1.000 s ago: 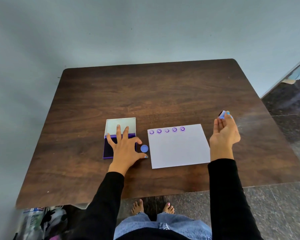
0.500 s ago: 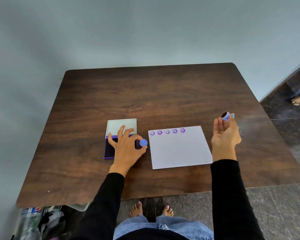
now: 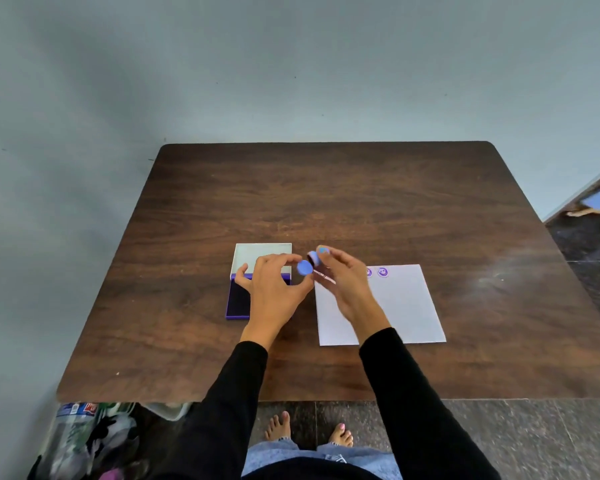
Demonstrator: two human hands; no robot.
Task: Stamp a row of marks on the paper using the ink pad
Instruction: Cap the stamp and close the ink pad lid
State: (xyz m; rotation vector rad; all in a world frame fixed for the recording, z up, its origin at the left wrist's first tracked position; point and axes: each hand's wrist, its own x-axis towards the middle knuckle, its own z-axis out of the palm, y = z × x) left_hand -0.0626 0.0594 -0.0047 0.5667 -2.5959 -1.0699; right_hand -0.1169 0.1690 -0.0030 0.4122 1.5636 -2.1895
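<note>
A white paper [image 3: 402, 306] lies on the dark wooden table [image 3: 326, 195], with purple smiley marks [image 3: 382, 272] along its top edge; my right hand hides most of the row. The open ink pad [image 3: 238, 299] sits left of the paper, its pale lid [image 3: 257, 252] folded back. My left hand [image 3: 274, 292] pinches a round blue cap [image 3: 305, 267] above the pad's right edge. My right hand [image 3: 347, 285] holds the small blue stamp [image 3: 316, 257], its dark end right beside the cap. Both hands meet between the pad and the paper.
The table stands against a pale grey wall [image 3: 291, 64]. Bags and bottles [image 3: 94, 438] lie on the floor under the table's left front corner. My bare feet [image 3: 309, 431] stand on the dark stone floor. Another person's foot [image 3: 582, 213] shows at the far right.
My right hand has swung left from beside the paper, carrying the stamp to the cap. My left hand has lifted the blue cap off the table toward the stamp.
</note>
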